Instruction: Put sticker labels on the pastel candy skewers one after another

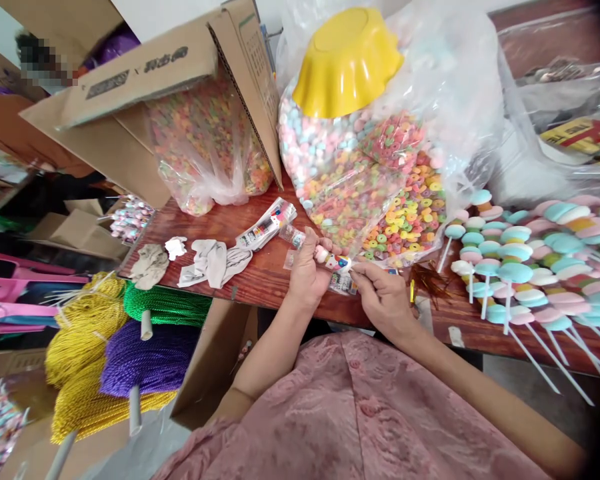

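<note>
My left hand [307,270] is closed around a candy skewer with a pink-and-white piece [321,253] at its top, partly inside a small clear printed wrapper [341,263]. My right hand [383,293] pinches the lower end of the same wrapper, fingers pressed together. Both hands work at the near edge of a dark red wooden table [265,277]. A stack of more printed wrappers [344,283] lies under the hands. Right of my hands lies a pile of finished candy sticks [525,267] with pastel discs on white sticks.
A big clear bag of coloured candy rings [375,187] carries an upturned yellow bowl [347,60]. A cardboard box [155,100] holds another candy bag [205,153]. White cloths [213,260] and a wrapper packet [267,225] lie to the left. Spools of gold, green, purple cord [130,347] sit below.
</note>
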Demonstrator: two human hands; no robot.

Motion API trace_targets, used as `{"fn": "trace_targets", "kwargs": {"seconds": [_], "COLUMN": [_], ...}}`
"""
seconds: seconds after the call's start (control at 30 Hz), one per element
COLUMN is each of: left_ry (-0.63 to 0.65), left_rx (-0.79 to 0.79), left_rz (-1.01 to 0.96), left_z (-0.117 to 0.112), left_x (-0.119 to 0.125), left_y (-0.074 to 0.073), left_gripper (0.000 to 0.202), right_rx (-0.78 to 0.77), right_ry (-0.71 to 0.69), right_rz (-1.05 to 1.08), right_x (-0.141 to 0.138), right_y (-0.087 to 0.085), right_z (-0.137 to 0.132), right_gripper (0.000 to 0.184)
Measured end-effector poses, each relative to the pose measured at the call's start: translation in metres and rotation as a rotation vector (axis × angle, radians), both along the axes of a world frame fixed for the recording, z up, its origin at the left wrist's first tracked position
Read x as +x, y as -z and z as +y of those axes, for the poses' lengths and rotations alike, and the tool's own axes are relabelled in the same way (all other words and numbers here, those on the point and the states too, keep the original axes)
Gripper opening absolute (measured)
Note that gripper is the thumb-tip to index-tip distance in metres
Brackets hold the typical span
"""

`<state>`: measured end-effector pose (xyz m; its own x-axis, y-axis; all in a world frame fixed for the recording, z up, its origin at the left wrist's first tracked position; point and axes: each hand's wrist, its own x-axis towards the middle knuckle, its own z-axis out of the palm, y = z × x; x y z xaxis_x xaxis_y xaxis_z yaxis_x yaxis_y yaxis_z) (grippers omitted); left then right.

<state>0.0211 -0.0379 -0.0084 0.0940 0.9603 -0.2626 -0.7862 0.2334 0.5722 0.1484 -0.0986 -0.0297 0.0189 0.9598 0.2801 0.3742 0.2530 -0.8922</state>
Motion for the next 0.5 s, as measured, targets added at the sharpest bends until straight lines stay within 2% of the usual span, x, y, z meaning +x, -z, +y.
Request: {"fn": "trace_targets", "kwargs": {"seconds": [0.1, 0.23, 0.37, 0.5], "left_ry": [-0.02, -0.034, 0.03, 0.057], "left_rx": [-0.027, -0.132, -0.248, -0.291], "left_rz": [0.036, 0.03, 0.044, 0.049], "left_z": [-0.004, -0.004, -0.002, -0.002], "left_x": [0.001, -0.002, -0.009, -0.015], "left_y": [0.003, 0.003, 0.001, -0.003], "left_gripper": [0.043, 0.045, 0.049, 0.052], "right_rx": [0.249, 0.463, 0.508, 0.454], "right_ry": [0.038, 0.125, 0.133, 0.069], "right_rz": [-0.384, -0.719, -0.896, -0.896], "right_x": [0.004, 0.009, 0.016, 0.021], "right_y": [0.006, 0.008, 0.005, 0.004], "right_z": [0.004, 0.008, 0.009, 0.007], "right_gripper": [0.022, 0.024, 0.024, 0.026]}}
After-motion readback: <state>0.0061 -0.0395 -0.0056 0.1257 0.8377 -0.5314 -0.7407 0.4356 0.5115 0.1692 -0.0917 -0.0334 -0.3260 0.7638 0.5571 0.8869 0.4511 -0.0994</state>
